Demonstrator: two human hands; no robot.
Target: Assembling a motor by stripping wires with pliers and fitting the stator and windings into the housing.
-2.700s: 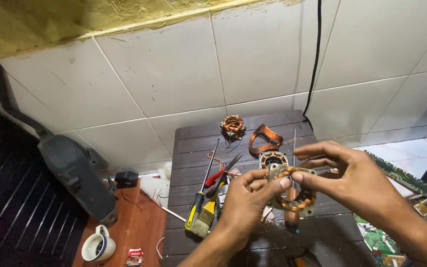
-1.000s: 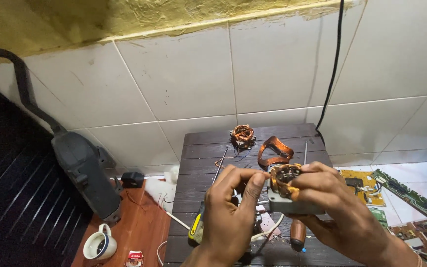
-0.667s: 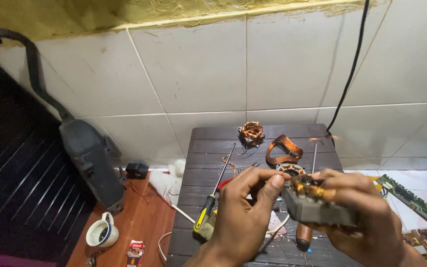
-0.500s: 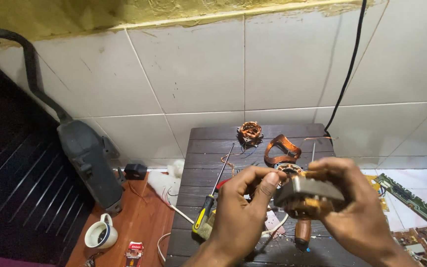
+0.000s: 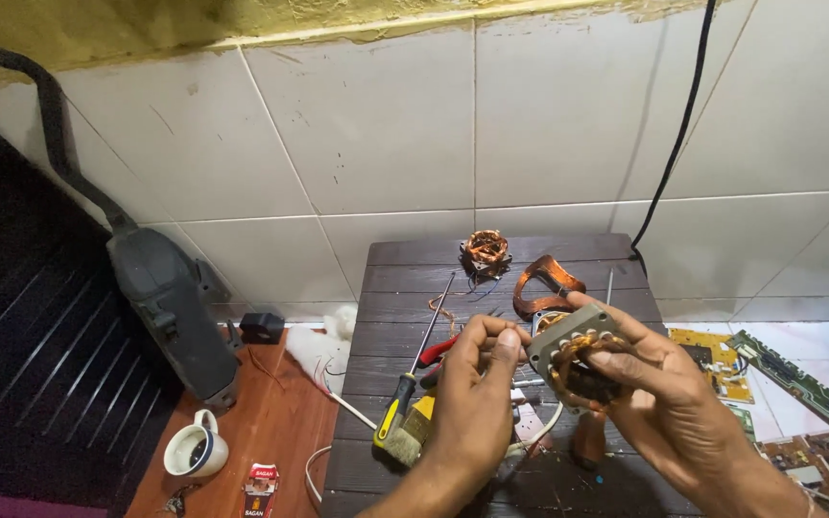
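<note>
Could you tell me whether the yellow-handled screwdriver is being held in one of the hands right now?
No, the yellow-handled screwdriver lies on the dark slatted table, while the right hand grips the motor stator.

We are at a makeshift repair corner on a tiled floor: a dark slatted tabletop (image 5: 568,254) carries screwdrivers (image 5: 414,379), copper windings (image 5: 485,253), with circuit boards (image 5: 712,355) lying beside.

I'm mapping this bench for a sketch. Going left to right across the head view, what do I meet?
White cup → yellow-handled screwdriver → left hand → motor stator in right hand → green circuit board.
</note>
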